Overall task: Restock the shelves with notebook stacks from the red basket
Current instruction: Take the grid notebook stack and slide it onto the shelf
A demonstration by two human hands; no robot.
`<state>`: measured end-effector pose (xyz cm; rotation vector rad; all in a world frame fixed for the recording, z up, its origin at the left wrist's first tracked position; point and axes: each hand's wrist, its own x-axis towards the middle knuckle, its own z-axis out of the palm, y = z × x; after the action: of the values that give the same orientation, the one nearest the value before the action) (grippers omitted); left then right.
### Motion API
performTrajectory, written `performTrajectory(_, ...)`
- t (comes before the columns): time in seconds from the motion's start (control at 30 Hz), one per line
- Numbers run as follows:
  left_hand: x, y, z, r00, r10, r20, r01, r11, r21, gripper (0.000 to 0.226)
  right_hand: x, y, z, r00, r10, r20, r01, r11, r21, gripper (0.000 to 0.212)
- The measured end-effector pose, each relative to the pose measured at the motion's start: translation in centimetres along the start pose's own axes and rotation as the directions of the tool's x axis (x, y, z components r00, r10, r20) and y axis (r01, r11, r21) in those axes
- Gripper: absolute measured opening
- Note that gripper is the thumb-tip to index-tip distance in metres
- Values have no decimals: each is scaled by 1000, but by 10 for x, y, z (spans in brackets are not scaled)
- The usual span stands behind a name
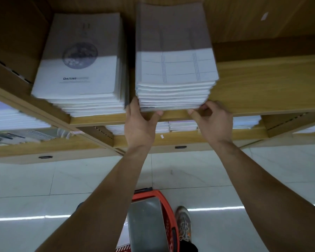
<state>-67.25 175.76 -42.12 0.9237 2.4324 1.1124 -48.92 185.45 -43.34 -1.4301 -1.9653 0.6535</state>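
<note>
A stack of white notebooks with a dotted grid cover [176, 70] lies on the wooden shelf [262, 84], its front edge at the shelf lip. My left hand [140, 122] grips the stack's lower left corner, fingers along the side and thumb under the front edge. At the lower right corner, my right hand [211, 119] holds the stack with curled fingers. Beside it on the left sits another stack with a globe print and "DARING" [76, 70]. The red basket [164, 215] stands on the floor below, holding a grey-wrapped stack [145, 224].
Lower shelves [180, 137] carry more notebook stacks. The upper shelf has bare wood to the right of the grid stack. A shoe [184, 222] stands beside the basket on the pale tiled floor [44, 188].
</note>
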Motion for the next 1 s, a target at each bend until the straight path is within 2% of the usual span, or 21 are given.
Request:
performTrajectory(0.1, -6, 4, -4, 1000, 21, 19, -20, 999, -41, 77, -1, -4, -7, 999, 35, 42, -37, 999, 33, 37)
performTrajectory(0.2, -2, 7, -3, 1000, -12, -9, 12, 1000, -9, 64, 5, -8, -8, 994, 105, 42, -106, 994, 27, 39)
performTrajectory(0.43, 9, 21, 2, 997, -78, 15, 78, 997, 11, 54, 12, -16, -4, 969, 247, 31, -247, 969, -13, 39)
performTrajectory(0.6, 8, 21, -5, 997, -62, 47, 63, 998, -12, 49, 14, -11, -9, 979, 194, 65, -189, 979, -73, 39)
performTrajectory(0.7, 3, 22, -14, 999, -10, 41, 7, 998, 70, 47, 15, -14, -19, 983, 154, 103, -158, 987, 28, 52)
performTrajectory(0.77, -5, 23, -21, 998, -10, 63, 4, 995, 97, 56, 13, -26, -26, 981, 120, 152, -137, 985, 107, 53)
performTrajectory(0.87, -16, 22, -32, 990, -30, 136, 49, 988, -145, 83, 4, -44, -34, 959, 120, 256, -188, 947, 261, 50)
performTrajectory(0.93, -18, 29, -40, 988, -27, 151, 70, 956, -284, 89, 4, -52, -42, 958, 126, 259, -217, 908, 358, 42)
performTrajectory(1.0, -15, 42, -44, 981, -25, 190, 90, 935, -343, 87, 8, -61, -51, 957, 149, 250, -241, 886, 396, 30)
